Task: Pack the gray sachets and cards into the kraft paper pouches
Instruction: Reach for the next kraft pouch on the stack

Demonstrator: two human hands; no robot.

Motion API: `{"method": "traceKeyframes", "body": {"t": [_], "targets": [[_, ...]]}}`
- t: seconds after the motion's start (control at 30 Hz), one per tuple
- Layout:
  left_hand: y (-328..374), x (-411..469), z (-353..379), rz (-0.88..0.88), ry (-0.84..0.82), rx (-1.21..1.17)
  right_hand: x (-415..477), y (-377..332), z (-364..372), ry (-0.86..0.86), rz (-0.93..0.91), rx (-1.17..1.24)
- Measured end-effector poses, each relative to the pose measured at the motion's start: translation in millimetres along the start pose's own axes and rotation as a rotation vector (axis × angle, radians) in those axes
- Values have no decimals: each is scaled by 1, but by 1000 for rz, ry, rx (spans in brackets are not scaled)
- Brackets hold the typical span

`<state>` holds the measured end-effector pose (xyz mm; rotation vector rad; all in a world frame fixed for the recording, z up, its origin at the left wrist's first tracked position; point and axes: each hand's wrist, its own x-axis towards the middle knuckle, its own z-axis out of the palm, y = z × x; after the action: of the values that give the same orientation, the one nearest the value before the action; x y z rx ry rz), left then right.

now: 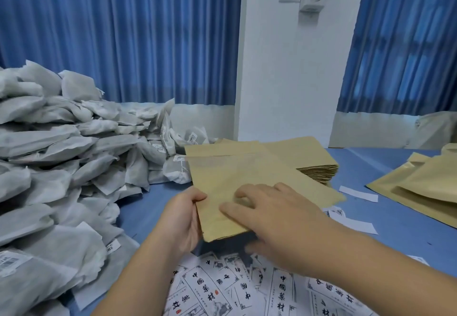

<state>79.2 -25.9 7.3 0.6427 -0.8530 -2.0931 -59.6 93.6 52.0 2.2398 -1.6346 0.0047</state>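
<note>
- The left hand [184, 219] grips the left edge of a kraft paper pouch [247, 187], thumb on top and fingers beneath.
- The right hand [277, 213] lies on the pouch's face with its fingers bent, fingertips pressing the paper.
- Beyond the hands, a stack of flat pouches [304, 159] sits on the blue table [395, 216].
- Left of the left hand rises a heap of gray sachets [61, 157].
- Below both wrists lie printed cards [279, 293], overlapping.
- Right of the right hand rest more kraft pouches [425, 187].
</note>
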Motion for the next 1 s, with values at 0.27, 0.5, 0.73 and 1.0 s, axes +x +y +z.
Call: {"method": "traceKeyframes", "body": {"t": [0.27,0.5,0.73,1.0], "targets": [[-7,6,4,42,-200,-85,18,7,1,-36,318,-130],[-23,4,16,115,-220,132,60,1,-3,-32,367,-104],[-19,15,2,246,43,43,69,17,-8,-169,240,329],[-22,14,0,265,-143,-52,68,32,-6,-63,223,497]]}}
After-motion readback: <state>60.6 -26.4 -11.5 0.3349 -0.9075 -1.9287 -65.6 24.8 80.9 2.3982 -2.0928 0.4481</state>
